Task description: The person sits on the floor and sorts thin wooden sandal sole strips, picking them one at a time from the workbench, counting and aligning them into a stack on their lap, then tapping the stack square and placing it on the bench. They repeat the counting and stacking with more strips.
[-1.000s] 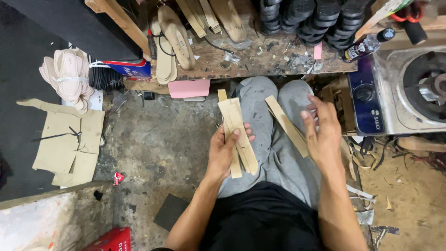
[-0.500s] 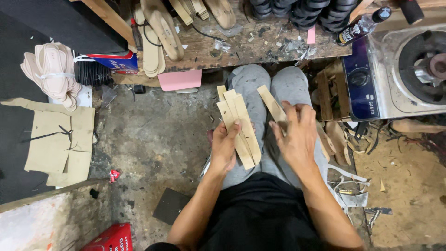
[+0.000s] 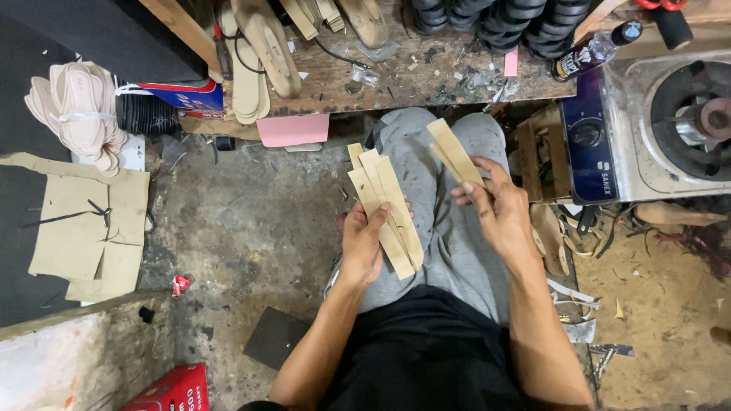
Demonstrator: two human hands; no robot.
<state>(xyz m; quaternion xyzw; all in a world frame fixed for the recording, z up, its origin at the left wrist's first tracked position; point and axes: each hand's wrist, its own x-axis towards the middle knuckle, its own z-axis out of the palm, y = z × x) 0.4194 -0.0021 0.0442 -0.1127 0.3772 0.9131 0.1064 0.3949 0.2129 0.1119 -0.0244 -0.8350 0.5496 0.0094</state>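
Several tan strips (image 3: 384, 209) lie fanned in your left hand (image 3: 364, 242), its grip closed around their lower half, thumb across the front, so the stack slants up and away over your left knee. One more single strip (image 3: 454, 152) sits in your right hand (image 3: 499, 213), pinched between thumb and fingers at its lower end, its free end pointing toward the bench (image 3: 396, 72); it is held near the stack but apart from it. Both hands hover above your grey trousers (image 3: 449, 228), with nothing between them and the strips. Just beyond your knees the wooden bench edge carries pale shoe soles (image 3: 259, 53), scraps and a dark bottle (image 3: 590, 49), and a pink card (image 3: 293, 129) hangs from under its edge. To your right stands a blue-fronted gas stove (image 3: 647, 129), close beside your right forearm, with offcuts and debris littering the floor below it. To your left the bare concrete floor (image 3: 228, 228) holds flat tan cut-out sheets (image 3: 84, 221), a bundle of pink insoles (image 3: 76, 110) tied with a white band, a small dark square pad (image 3: 274, 335) near your left elbow, and a red box (image 3: 171, 390) at the bottom edge.
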